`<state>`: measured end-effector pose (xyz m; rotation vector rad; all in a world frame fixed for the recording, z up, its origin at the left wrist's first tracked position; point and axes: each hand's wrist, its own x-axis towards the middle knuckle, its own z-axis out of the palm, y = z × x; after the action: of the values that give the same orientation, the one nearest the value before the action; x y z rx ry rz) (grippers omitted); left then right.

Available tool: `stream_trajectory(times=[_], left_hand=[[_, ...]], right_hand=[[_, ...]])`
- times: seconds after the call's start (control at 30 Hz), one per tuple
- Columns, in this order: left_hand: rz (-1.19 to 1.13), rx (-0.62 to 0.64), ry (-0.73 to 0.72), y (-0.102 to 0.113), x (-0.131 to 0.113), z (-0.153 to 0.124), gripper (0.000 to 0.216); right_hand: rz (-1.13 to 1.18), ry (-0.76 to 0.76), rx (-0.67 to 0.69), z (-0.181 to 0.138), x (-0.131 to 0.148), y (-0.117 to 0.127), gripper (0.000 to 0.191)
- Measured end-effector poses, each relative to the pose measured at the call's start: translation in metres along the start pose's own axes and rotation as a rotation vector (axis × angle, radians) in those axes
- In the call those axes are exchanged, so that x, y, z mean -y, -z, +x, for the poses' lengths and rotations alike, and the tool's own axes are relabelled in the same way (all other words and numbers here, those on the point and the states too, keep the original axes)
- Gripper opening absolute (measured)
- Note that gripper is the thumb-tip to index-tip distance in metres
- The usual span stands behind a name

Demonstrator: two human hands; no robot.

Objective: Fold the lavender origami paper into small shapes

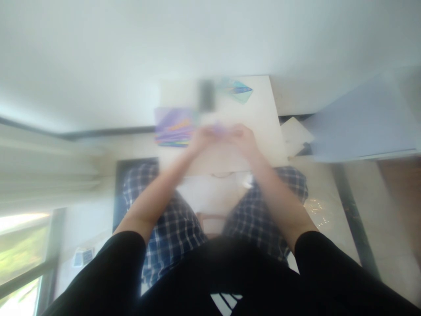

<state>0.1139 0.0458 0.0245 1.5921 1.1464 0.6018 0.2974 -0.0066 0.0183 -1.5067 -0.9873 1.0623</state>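
Observation:
The picture is smeared by motion. My left hand (201, 137) and my right hand (244, 137) meet over a small pale table (263, 118), both pressed on a small purple piece (219, 129) that looks like paper. Their fingers are too blurred to read. A purple patterned sheet (173, 127) lies just left of my left hand. Farther back on the table are a dark upright object (206, 94) and a teal folded shape (239, 91).
A large pale blue sheet or board (362, 123) stands at the right, with white paper (294, 134) beside the table. My checked-trousered knees (174, 215) are under the table edge. A window (23, 254) is at lower left.

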Motion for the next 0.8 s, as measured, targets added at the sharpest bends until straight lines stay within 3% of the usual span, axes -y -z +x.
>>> stream_trajectory(times=[0.4,0.67,0.8], left_hand=[[0.180,0.015,0.046,0.003,-0.010,-0.002,0.022],[0.042,-0.007,-0.041,-0.001,0.011,0.003,0.024],[0.033,-0.018,-0.114,0.002,0.017,0.002,0.019]], right_hand=[[-0.129,0.057,0.012,0.001,-0.006,0.000,0.033],[-0.199,0.081,0.043,0.005,-0.006,0.006,0.027],[-0.236,0.126,0.138,0.002,-0.004,0.006,0.028]])
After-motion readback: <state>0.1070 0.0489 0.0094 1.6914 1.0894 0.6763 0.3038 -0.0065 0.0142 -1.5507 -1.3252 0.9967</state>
